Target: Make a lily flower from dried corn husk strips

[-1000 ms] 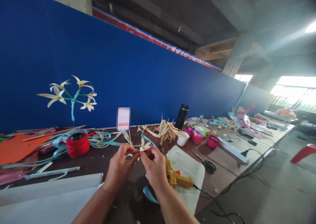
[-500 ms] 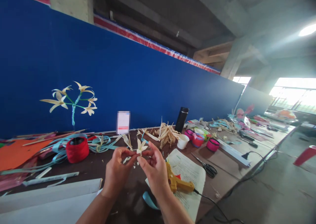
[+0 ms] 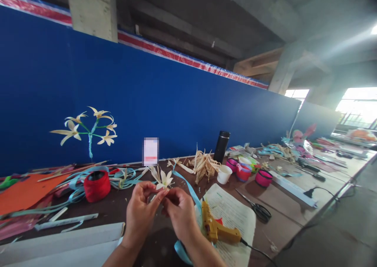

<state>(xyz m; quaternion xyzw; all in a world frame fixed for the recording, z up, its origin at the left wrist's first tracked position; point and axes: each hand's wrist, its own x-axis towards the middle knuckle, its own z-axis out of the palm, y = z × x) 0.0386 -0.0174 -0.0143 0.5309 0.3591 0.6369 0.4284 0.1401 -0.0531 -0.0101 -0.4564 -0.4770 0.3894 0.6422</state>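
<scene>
Between my hands, above the dark table, is a small cream flower [image 3: 165, 180] with pointed petals. My left hand [image 3: 144, 204] pinches it near its base with thumb and fingers. Close against it on the right, my right hand [image 3: 179, 208] has its fingers curled together at the underside of the flower; the part it grips is hidden. A light blue ribbon [image 3: 188, 185] runs behind my right hand. The yellow glue gun [image 3: 219, 228] lies on a printed sheet [image 3: 231, 206] just right of my right wrist.
A red spool [image 3: 97, 185] holds an upright stem of cream flowers [image 3: 90, 135] at the left. Dried husks [image 3: 203, 165], a white cup [image 3: 224, 174], a black bottle [image 3: 222, 146], pink rolls [image 3: 263, 178] and scissors [image 3: 260, 211] lie behind and right. A white box [image 3: 67, 243] is front left.
My right hand's fingers have closed in beneath the flower, where they were more spread. More of the blue ribbon shows behind my right hand. The view has shifted slightly.
</scene>
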